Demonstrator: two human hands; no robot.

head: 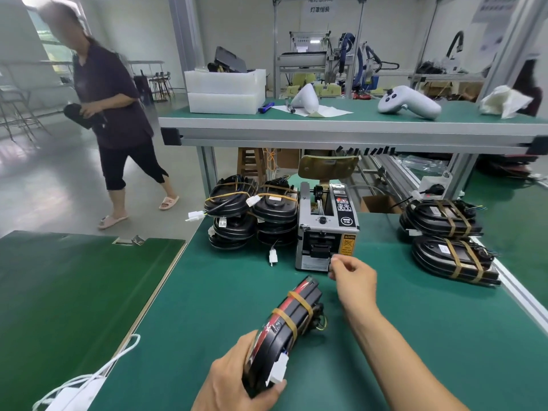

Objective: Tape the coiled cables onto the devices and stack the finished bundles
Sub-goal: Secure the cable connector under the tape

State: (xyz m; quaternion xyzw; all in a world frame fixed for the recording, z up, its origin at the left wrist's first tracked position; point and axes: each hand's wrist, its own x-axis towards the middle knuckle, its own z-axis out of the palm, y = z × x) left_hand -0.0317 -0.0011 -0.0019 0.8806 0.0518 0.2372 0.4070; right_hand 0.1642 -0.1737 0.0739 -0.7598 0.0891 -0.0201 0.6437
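Observation:
My left hand (pixel 237 378) grips the near end of a black device (pixel 292 318) with a red stripe, tilted on edge over the green table (pixel 207 307). Two tan tape bands wrap the device and hold its coiled cable; a white connector (pixel 278 371) hangs by my fingers. My right hand (pixel 353 277) pinches a piece of tape at the outlet of the grey tape dispenser (pixel 326 229). Taped bundles are stacked left of the dispenser (pixel 252 215). Two more taped bundles (pixel 447 238) lie on the right.
A person in dark clothes (pixel 115 114) walks across the floor at the left, carrying a black object. A raised bench (pixel 355 120) behind holds white foam boxes (pixel 225 90), a white controller (pixel 409 102) and cloths. A second green board (pixel 74 292) lies at the left, with a white cord on it.

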